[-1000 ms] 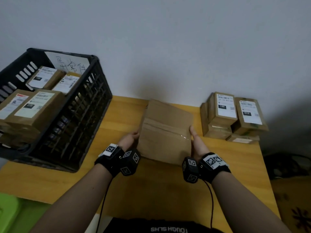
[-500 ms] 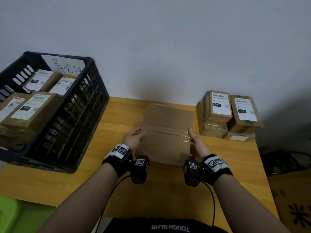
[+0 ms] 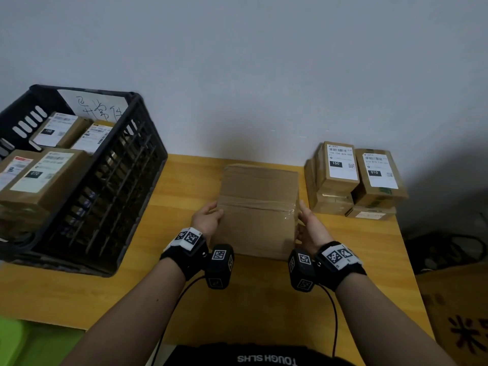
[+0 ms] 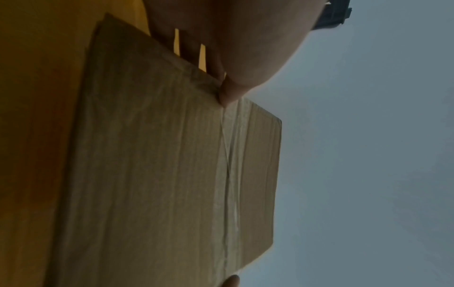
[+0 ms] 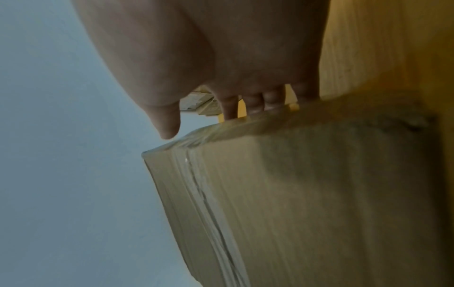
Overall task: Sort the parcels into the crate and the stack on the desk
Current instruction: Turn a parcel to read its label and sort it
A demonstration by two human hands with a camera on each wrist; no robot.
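**Both hands on a plain parcel at mid-desk**

Head view: a plain brown cardboard parcel sealed with clear tape (image 3: pixel 257 211) sits at the middle of the yellow wooden desk (image 3: pixel 148 294), label side not visible. The left hand (image 3: pixel 207 219) is against the parcel's left side, thumb on the top edge, fingers hidden behind the box. The right hand (image 3: pixel 309 227) is against the right side, thumb pointing along the top edge. The hands are apart, one per side, clamped on the parcel between them. Whether the parcel is lifted or resting on the desk cannot be told here. Each wrist carries a black band with black-and-white square markers. A black slatted plastic crate (image 3: pixel 116 196) stands on the desk's left end, holding several brown labelled boxes, with a handwritten white paper sheet (image 3: pixel 99 108) against its back wall. A stack of small brown labelled boxes (image 3: pixel 353 180) sits at the desk's right rear, by the grey wall (image 3: pixel 250 70). A cardboard carton with red print (image 3: pixel 459 320) is off the desk's right edge; something green (image 3: pixel 15 342) shows at lower left.

Left wrist view: the left hand's fingers (image 4: pixel 189 44) go behind the parcel's (image 4: pixel 167 165) edge, thumb on the taped seam. A fingertip of the other hand shows at the bottom edge.

Right wrist view: the right hand's fingers (image 5: pixel 255 101) curl over the parcel's (image 5: pixel 307 194) far edge, thumb just clear of the corner.
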